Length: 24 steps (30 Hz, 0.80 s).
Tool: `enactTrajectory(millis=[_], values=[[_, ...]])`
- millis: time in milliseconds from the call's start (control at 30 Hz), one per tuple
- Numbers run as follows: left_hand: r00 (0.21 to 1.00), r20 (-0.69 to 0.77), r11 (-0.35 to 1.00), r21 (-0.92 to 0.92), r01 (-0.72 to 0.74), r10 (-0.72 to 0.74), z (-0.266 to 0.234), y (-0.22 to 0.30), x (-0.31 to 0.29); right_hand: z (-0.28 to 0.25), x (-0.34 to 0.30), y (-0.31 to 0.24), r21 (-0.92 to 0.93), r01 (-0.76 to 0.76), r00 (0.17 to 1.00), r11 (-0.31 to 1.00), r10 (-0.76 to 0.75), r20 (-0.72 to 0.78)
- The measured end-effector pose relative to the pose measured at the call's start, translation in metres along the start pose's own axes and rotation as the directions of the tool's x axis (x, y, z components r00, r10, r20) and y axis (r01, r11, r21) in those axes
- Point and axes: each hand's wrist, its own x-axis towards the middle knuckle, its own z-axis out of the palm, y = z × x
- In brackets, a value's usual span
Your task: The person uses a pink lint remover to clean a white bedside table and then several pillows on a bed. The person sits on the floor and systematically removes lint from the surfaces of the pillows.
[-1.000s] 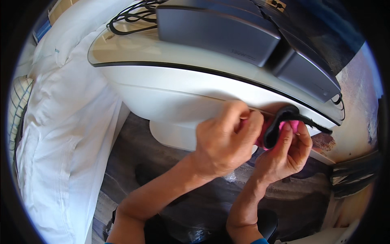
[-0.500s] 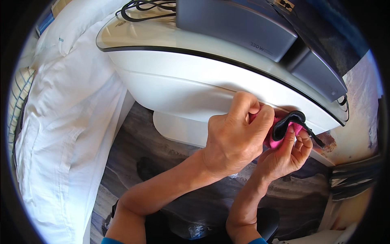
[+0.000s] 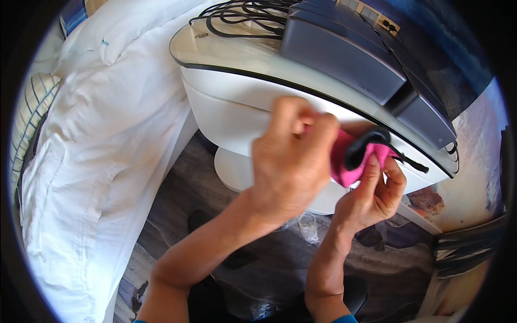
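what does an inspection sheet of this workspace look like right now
surface: white rounded bedside table with a glass top.
job's things: pink cloth with a black piece and thin black strap, held at the table's front edge.
clutter: two dark grey boxes on the top; crumpled clear plastic on the floor.
grips: left hand and right hand both closed on the pink cloth.
cables: black cables coiled at the top's back.
surroundings: white bedding at left, dark patterned floor.

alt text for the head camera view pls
Two bare hands, left hand and right hand, hold a pink cloth with a black strap in front of a white rounded bedside table. Dark boxes and cables sit on top; a white bed lies left.
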Motion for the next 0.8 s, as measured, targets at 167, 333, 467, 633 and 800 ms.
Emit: enactTrajectory(millis=[167, 333, 467, 633, 800], values=[[0.999, 0.016, 0.989, -0.142, 0.029, -0.027, 0.022, 0.016, -0.010, -0.017, 0.008, 0.006, -0.104, -0.004, 0.999, 0.995, 0.000, -0.032], [0.992, -0.064, 0.986, -0.120, -0.116, 0.109, 0.011, -0.005, -0.012, 0.014, 0.003, -0.011, -0.016, -0.003, 0.997, 1.000, 0.004, 0.071], [0.950, -0.055, 0.951, 0.025, -0.307, 0.308, -0.005, -0.031, -0.023, 0.032, -0.007, -0.013, 0.035, -0.021, 0.994, 0.999, 0.017, 0.111], [0.953, -0.039, 0.954, 0.019, -0.300, 0.301, 0.022, -0.012, -0.038, -0.009, 0.003, 0.005, -0.098, 0.009, 1.000, 0.995, -0.009, 0.004], [0.982, -0.033, 0.979, 0.095, -0.180, 0.184, 0.027, -0.002, -0.024, -0.002, 0.004, -0.009, -0.210, 0.198, 0.974, 0.957, -0.169, 0.148]])
